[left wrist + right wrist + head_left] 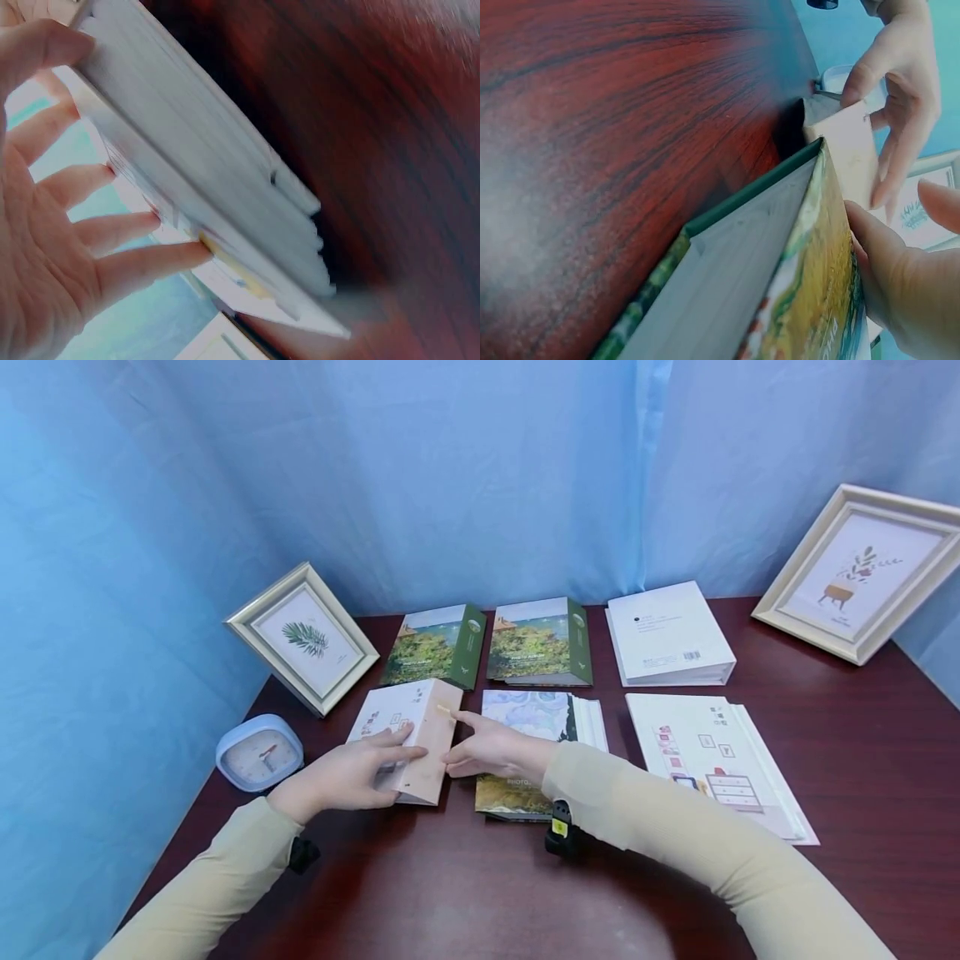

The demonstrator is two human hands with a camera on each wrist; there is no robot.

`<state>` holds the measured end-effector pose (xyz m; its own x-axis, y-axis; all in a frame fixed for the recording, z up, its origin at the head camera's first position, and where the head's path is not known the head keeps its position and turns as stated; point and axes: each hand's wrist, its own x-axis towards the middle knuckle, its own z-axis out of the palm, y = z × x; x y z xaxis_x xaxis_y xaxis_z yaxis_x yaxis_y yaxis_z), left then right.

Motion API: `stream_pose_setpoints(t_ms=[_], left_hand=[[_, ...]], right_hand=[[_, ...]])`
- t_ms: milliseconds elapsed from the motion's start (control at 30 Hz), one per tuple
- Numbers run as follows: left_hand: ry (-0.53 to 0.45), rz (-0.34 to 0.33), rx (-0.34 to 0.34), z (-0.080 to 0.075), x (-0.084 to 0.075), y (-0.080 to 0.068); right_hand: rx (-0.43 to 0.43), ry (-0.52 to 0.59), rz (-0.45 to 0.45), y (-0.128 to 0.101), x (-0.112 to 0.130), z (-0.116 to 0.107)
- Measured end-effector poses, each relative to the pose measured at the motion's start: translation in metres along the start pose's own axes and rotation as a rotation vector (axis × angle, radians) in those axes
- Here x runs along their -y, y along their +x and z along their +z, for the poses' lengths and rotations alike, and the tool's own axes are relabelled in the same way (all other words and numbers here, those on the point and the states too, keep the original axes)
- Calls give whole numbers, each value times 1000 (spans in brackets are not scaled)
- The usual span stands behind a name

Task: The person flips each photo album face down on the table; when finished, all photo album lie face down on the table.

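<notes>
Both hands (pixel 352 774) (pixel 491 749) around pink album (pixel 411 735) on table (pixel 465 885)

Setting: a staged tabletop set, studio-like rather than a lived-in room. Evidence: blue curtain (pixel 450 485) hangs in folds behind and to both sides, closing off the space; no walls, windows or other furniture visible. Dark red wooden table (pixel 862 735) carries props laid in tidy rows: several photo albums, e.g. two matching green albums (pixel 438 647) (pixel 542 643) side by side, a white album (pixel 670 635) beside them, more in a front row. Two picture frames (pixel 303 639) (pixel 862 572) lean at the back corners. A small blue clock (pixel 258 752) sits at the left edge. Homely objects, arranged display-fashion against a plain backdrop.
</notes>
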<state>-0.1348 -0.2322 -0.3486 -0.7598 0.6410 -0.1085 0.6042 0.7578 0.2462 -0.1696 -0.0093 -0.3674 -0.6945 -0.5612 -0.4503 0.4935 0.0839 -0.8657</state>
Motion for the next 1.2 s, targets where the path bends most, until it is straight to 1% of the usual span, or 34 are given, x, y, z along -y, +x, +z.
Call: stream_pose_setpoints(t_ms=[133, 233, 367, 533, 667, 800, 900, 1033, 1200], left_hand=[[32, -2, 29, 4, -4, 1], [28, -26, 61, 5, -6, 0], [9, -35, 60, 5, -7, -1], [-27, -51, 31, 4, -8, 1], [-67, -74, -22, 3, -12, 7], [-70, -60, -81, 3, -17, 14], [-95, -45, -110, 3, -22, 20], [-157, -53, -119, 4, -29, 27], [-233, -74, -113, 7, -37, 38]], right_hand=[[40, -34, -40, -5, 1, -4], [61, -55, -71, -11, 5, -7], [71, -86, -89, -17, 8, -12], [58, -107, -69, -25, 10, -19], [32, -148, -56, -33, 13, -29], [11, -177, -59, -44, 19, -39], [2, -183, -64, -52, 22, -48], [-11, -216, -61, -60, 21, -58], [-50, -323, -51, -68, 14, -72]])
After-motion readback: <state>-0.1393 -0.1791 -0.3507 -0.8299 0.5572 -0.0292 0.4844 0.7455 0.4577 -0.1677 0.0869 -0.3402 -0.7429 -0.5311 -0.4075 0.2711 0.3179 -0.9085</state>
